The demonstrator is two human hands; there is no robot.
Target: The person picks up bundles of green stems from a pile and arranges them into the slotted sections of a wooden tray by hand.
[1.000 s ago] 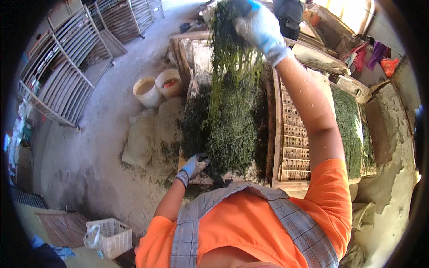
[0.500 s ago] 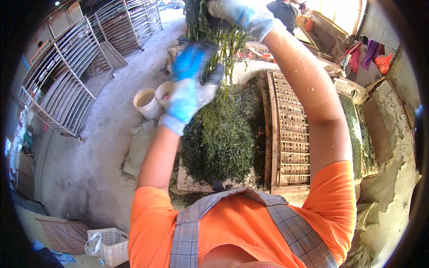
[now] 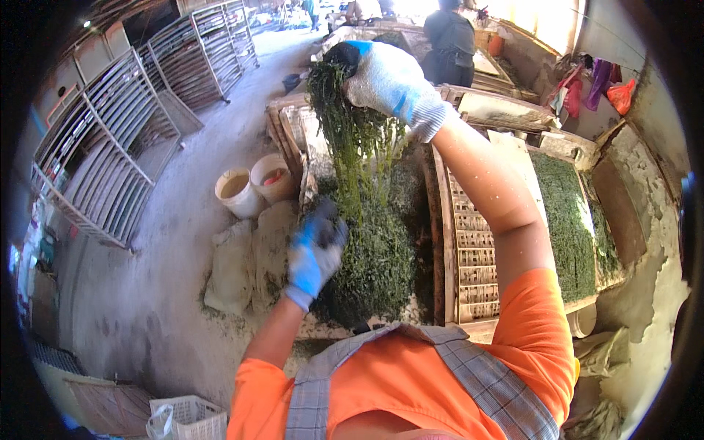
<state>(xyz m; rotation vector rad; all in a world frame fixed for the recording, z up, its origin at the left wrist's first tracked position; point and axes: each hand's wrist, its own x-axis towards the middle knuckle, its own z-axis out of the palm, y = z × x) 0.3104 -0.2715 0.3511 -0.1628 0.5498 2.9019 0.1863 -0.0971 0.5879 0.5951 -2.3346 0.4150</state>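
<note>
My right hand (image 3: 392, 84), in a white and blue glove with dark fingers, is raised and closed on a bunch of wet green seaweed (image 3: 341, 110). Long strands dangle from it over a heap of seaweed (image 3: 378, 268) on the work surface. My left hand (image 3: 315, 257), gloved the same way, is low at the left edge of that heap. Its fingers are smeared by motion, so I cannot make out whether they hold any strands.
Right of the heap lies a slatted wooden frame (image 3: 477, 257), and beyond it a bed of seaweed (image 3: 561, 227). Two buckets (image 3: 236, 192) and pale sacks (image 3: 233, 271) stand on the left. Tall racks (image 3: 110, 147) line the far left. A person (image 3: 449, 44) stands at the back.
My left hand has dropped from beside the hanging strands to the heap's left edge. My right hand has come slightly lower and nearer, still gripping the seaweed.
</note>
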